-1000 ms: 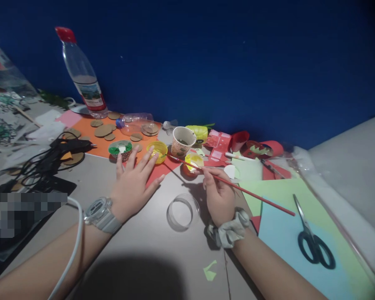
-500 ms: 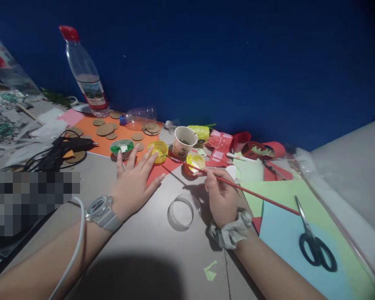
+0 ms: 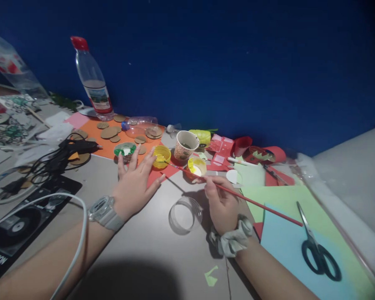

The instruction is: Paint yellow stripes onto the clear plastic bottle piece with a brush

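Note:
My left hand [image 3: 134, 183] lies flat on the grey table, fingers spread, its fingertips near a yellow paint lid [image 3: 161, 156] and a green paint lid [image 3: 125, 150]. A watch is on that wrist. My right hand [image 3: 220, 199] pinches a long red paintbrush [image 3: 256, 202]; the bristle end points left toward the yellow lid, over a red paper sheet. A second small lid with yellow and white paint [image 3: 196, 166] sits just beyond my right fingers. A clear plastic ring [image 3: 185, 214] stands between my two hands.
A paper cup [image 3: 185, 145] stands behind the lids. A red-capped bottle [image 3: 93, 81], cardboard discs on orange paper [image 3: 109, 132], and a black glue gun [image 3: 76, 146] are at the left. Scissors [image 3: 315, 241] lie on blue and green paper at the right. A blue wall runs behind.
The view has shifted slightly, so everything sits a bit lower and to the right. Both hands have stayed almost still; the brush tip remains near the yellow lid.

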A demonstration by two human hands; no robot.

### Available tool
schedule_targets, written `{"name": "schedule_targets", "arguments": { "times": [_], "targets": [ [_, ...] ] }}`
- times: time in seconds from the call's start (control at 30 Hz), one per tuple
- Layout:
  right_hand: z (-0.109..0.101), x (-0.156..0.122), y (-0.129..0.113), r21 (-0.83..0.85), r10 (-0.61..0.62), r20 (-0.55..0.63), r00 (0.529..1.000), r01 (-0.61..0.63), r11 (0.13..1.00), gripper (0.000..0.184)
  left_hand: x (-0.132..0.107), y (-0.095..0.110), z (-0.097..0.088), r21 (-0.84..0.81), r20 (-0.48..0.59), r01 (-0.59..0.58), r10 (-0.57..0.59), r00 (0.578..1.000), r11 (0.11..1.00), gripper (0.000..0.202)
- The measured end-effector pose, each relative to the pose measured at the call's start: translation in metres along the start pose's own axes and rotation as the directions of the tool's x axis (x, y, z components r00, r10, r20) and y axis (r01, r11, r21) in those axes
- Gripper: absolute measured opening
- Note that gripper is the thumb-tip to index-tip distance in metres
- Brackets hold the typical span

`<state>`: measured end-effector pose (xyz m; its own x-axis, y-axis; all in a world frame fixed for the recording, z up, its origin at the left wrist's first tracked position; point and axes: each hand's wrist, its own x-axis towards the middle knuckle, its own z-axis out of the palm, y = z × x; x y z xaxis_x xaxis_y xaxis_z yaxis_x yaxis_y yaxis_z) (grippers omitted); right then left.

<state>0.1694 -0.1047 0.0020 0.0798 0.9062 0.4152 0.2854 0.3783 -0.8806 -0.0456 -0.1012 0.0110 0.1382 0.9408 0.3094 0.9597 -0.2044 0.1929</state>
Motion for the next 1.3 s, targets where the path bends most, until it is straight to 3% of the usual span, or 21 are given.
{"name": "schedule_targets", "arguments": {
  "times": [0.5, 0.77, 0.97, 1.17, 1.3],
  "targets": [
    [0.005, -0.003, 0.007, 0.052, -0.042, 0.046, 0.998, 0.039, 0.998, 0.008, -0.001, 0.0, 0.001, 0.012, 0.018, -0.022, 0.022, 1.0, 1.0, 0.052],
    [0.001, -0.002, 0.003, 0.0, -0.006, -0.038, 0.999, 0.006, 1.0, 0.003, -0.002, 0.001, 0.001, 0.015, 0.02, -0.017, 0.017, 1.0, 1.0, 0.053],
    [-0.002, -0.007, 0.005, 0.071, -0.054, 0.078, 0.996, 0.048, 0.996, 0.015, -0.002, 0.0, 0.002, 0.016, 0.005, -0.025, 0.025, 1.0, 1.0, 0.052],
    [-0.007, -0.002, 0.0, 0.029, -0.205, 0.221, 0.953, 0.204, 0.979, 0.022, -0.001, 0.0, 0.002, 0.017, 0.018, -0.025, 0.024, 1.0, 1.0, 0.053],
    [-0.007, 0.001, 0.0, 0.054, -0.215, 0.247, 0.945, 0.208, 0.977, 0.023, -0.002, 0.0, 0.002, 0.025, 0.025, -0.017, 0.016, 1.0, 1.0, 0.053]
  ]
}}
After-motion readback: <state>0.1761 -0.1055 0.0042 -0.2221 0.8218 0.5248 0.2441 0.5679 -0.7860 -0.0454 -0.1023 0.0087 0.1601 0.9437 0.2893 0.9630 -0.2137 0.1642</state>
